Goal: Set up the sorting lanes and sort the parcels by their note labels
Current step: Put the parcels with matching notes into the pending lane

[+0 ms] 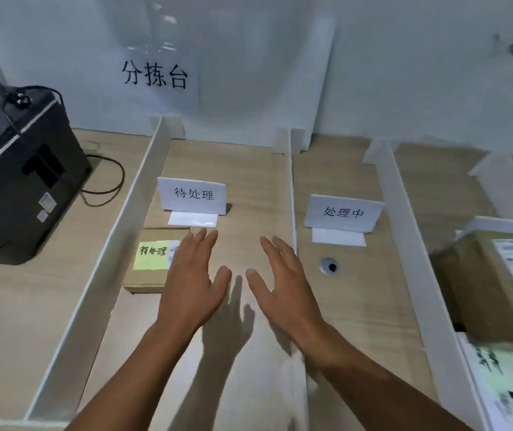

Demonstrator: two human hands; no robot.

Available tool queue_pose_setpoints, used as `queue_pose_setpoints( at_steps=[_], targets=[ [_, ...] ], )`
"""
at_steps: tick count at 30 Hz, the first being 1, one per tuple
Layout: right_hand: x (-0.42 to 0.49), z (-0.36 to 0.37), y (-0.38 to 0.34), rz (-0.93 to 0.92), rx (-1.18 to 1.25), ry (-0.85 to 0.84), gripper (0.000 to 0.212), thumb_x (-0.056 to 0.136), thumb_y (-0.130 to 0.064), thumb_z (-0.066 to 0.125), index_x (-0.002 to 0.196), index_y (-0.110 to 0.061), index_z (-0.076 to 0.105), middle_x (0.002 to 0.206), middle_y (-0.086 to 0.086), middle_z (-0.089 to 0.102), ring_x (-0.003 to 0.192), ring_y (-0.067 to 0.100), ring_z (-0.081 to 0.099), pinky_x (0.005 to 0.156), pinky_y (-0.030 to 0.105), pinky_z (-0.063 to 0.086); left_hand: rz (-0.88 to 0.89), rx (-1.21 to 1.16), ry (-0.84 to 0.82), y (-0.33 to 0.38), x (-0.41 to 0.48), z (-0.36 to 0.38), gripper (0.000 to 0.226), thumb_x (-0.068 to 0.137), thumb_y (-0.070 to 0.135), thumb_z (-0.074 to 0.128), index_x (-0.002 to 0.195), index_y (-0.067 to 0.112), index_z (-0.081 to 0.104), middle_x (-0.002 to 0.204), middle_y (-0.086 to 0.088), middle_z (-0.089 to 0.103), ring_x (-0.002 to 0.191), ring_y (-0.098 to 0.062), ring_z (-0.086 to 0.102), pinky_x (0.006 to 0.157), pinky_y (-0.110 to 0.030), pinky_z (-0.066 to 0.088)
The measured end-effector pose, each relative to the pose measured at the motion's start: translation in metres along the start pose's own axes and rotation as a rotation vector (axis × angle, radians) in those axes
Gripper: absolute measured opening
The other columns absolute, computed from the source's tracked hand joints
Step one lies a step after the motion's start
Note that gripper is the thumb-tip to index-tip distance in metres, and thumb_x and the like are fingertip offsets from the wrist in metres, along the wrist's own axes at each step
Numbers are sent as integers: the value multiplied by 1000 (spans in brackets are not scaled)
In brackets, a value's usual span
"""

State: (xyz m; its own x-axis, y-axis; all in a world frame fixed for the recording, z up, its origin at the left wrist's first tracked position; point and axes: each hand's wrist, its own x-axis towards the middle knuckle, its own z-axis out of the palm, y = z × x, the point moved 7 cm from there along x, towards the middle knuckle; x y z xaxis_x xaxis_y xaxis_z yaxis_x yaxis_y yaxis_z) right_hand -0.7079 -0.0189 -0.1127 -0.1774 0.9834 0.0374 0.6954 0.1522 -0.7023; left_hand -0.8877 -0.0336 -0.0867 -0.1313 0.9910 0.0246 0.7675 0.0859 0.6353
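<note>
Two hands: both hang low over the first lane, palms down, fingers straight and slightly spread, holding nothing; their shadows on the wood suggest they are clear of the table.
Left hand [190, 284]: its fingertips overlap the small parcel's right edge; I cannot tell whether they touch it.
Right hand [283, 287]: just inside the middle divider, its outer edge close to that wall.
Parcel stack [494, 284]: brown boxes with printed labels wait right of the third divider [404, 213]. Fetching one looks like the step in hand. Read its note first, lift it above the wall tops, don't slide it, and set it down flat with the note up.
Small parcel [148, 265]: flat in the first lane, beside the left divider [118, 213]. Its yellow note matches the lane's card, so it seems sorted.
Middle divider [289, 194]: a thin upright white board; a passing wrist would probably shift it, so raise the hands before crossing rightward.
Open room: bare wood lies right of the small parcel. The second lane holds only a cable hole [329, 266] and its card.
Lane cards: 待处理 [192, 195] and 处理中 [343, 213] stand mid-lane; keep parcels short of them so they can be read.
Black case [15, 169]: outside the lanes at the left, cable trailing.
Wall sheet [155, 74]: farthest back.
</note>
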Motion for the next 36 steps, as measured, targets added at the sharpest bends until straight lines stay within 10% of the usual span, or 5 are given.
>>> queue_pose_setpoints(
  at_steps=[9,19,36],
  targets=[
    [-284,-328,168,169,-166,394,68,90,-71,37,153,-47,26,166,-13,17,153,7,11,119,25,20,384,-117,-182,322,-182,143,80,89,72,44,158,32,34,166,9,26,155,-14,15,126,-36,14],
    [-609,-561,317,464,-255,738,70,94,-69,40,155,-35,35,165,-10,18,153,11,15,120,35,29,693,-227,-496,619,-400,347,74,94,67,49,158,38,29,167,14,22,154,-8,13,123,-35,17],
    [-705,-804,580,579,-211,807,74,89,-74,38,154,-40,32,161,-20,16,149,-1,13,118,34,32,659,-438,-575,914,-446,623,62,98,52,55,153,29,39,159,7,37,146,-12,35,118,-31,28]
  ],
)
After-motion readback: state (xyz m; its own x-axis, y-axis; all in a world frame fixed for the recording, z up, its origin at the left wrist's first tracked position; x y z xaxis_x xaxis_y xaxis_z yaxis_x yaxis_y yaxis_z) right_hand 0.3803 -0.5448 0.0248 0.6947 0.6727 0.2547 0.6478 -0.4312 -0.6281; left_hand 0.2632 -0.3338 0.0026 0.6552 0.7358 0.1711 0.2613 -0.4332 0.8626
